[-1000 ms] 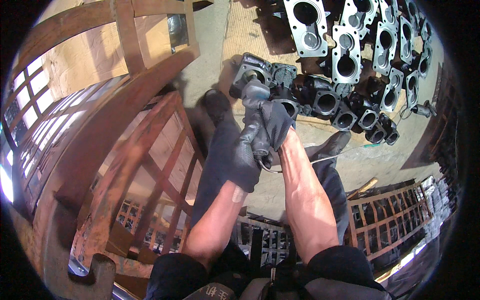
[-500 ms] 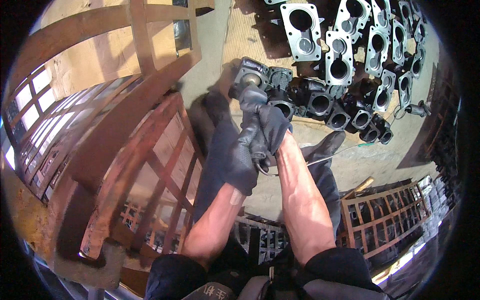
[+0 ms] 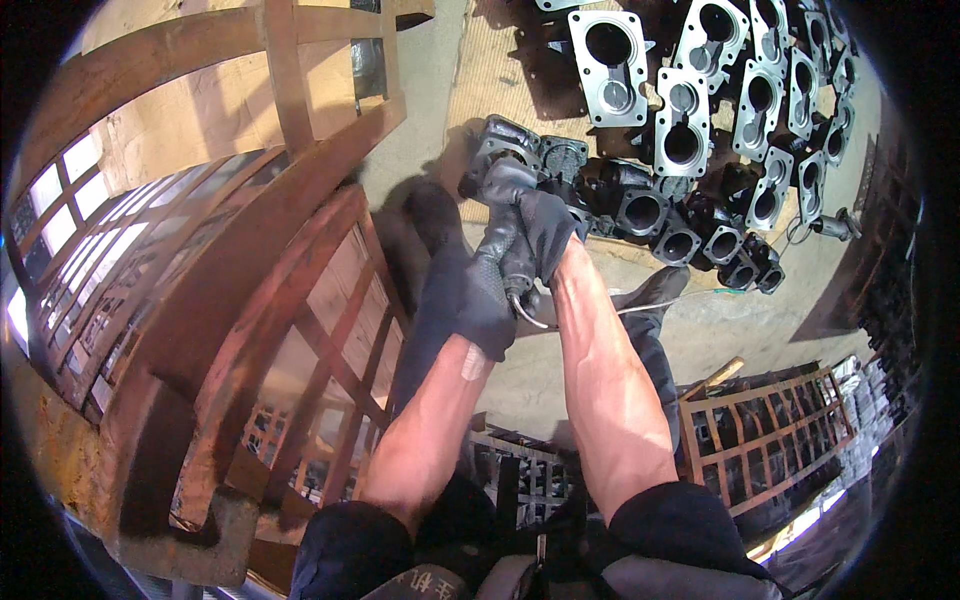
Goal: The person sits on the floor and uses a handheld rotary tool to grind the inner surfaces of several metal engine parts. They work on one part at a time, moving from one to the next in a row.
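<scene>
My left hand (image 3: 485,300), in a dark work glove, is wrapped round the rear of a corded hand-held power tool (image 3: 518,272), shaped like a straight grinder. Farther forward my right hand (image 3: 550,232), gloved too, is closed on the same tool. Its cable (image 3: 535,322) leaves the back end and runs off to the right. The front end reaches a dark metal casting (image 3: 503,135) on the floor; gloves and tool hide the contact point. Another dark casting (image 3: 563,157) stands right beside that one.
Several castings with bright machined faces (image 3: 683,140) stand on cardboard (image 3: 480,75) at the far right. Round-mouthed dark castings (image 3: 640,212) line its near edge. A rusty metal crate (image 3: 330,150) rises at my left. A slatted crate (image 3: 770,440) is behind right.
Both hands and the tool's front have shifted slightly up and over the casting's opening, covering the round tip seen before. My grip stays the same.
</scene>
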`<state>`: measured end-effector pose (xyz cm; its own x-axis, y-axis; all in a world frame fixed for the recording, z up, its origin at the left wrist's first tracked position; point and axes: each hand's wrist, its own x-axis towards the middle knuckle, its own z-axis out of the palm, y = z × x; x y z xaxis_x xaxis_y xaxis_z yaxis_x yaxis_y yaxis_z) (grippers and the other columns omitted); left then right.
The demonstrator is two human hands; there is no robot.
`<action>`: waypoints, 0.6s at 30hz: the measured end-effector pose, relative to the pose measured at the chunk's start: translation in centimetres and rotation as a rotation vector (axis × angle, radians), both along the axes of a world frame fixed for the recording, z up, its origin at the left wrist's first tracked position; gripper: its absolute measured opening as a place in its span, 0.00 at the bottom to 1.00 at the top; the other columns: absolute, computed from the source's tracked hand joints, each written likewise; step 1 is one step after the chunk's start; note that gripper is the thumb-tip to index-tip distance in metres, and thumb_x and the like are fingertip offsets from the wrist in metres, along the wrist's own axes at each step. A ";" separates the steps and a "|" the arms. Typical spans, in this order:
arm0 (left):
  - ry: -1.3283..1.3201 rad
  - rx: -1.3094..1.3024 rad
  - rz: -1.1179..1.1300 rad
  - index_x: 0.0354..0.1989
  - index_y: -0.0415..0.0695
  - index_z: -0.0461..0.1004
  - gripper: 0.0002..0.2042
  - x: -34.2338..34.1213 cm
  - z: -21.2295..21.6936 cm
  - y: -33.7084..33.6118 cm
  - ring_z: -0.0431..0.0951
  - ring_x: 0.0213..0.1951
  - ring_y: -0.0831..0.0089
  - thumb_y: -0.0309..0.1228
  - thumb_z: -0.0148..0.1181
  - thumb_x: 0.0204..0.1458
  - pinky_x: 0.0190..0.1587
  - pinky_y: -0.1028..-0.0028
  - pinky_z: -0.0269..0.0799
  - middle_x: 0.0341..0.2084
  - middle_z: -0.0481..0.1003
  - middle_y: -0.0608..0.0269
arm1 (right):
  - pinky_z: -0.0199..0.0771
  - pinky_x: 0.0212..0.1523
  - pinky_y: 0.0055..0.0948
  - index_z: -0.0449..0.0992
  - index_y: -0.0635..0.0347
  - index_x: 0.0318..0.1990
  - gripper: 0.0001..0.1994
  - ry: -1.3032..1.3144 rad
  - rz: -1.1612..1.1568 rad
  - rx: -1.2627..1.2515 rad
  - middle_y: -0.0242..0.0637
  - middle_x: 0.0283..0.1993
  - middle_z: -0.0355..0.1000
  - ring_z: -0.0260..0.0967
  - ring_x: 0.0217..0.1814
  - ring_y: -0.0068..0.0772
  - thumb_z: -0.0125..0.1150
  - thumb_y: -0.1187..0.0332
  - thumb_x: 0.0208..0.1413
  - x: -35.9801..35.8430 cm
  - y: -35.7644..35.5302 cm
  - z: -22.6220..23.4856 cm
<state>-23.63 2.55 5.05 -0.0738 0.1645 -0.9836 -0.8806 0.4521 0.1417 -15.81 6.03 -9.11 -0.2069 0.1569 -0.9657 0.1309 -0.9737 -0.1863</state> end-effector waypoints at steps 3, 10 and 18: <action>-0.007 0.007 -0.034 0.41 0.46 0.74 0.11 0.1 0.9 -0.4 0.68 0.17 0.84 0.39 0.50 0.65 0.16 0.80 0.65 0.21 0.71 0.75 | 0.73 0.25 0.33 0.75 0.63 0.37 0.07 -0.005 -0.126 -0.071 0.36 0.28 0.71 0.69 0.23 0.33 0.59 0.69 0.55 0.0 0.1 3.4; 0.043 -0.020 0.003 0.40 0.46 0.74 0.09 0.7 2.6 -0.8 0.68 0.16 0.84 0.36 0.52 0.64 0.16 0.82 0.64 0.19 0.70 0.75 | 0.72 0.23 0.32 0.74 0.62 0.35 0.10 0.073 -0.130 -0.229 0.37 0.25 0.69 0.68 0.21 0.34 0.65 0.67 0.51 0.7 -0.6 4.3; 0.010 0.002 0.018 0.44 0.44 0.75 0.11 0.7 2.9 -1.1 0.69 0.17 0.84 0.37 0.52 0.64 0.17 0.82 0.64 0.24 0.74 0.73 | 0.73 0.24 0.32 0.76 0.63 0.35 0.10 0.033 -0.153 -0.125 0.37 0.27 0.71 0.70 0.23 0.32 0.66 0.67 0.50 -0.2 0.6 7.3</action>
<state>-22.92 1.49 7.93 -0.0864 0.1652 -0.9825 -0.8870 0.4363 0.1513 -15.98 6.67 -1.80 -0.2213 0.0684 -0.9728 -0.0245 -0.9976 -0.0646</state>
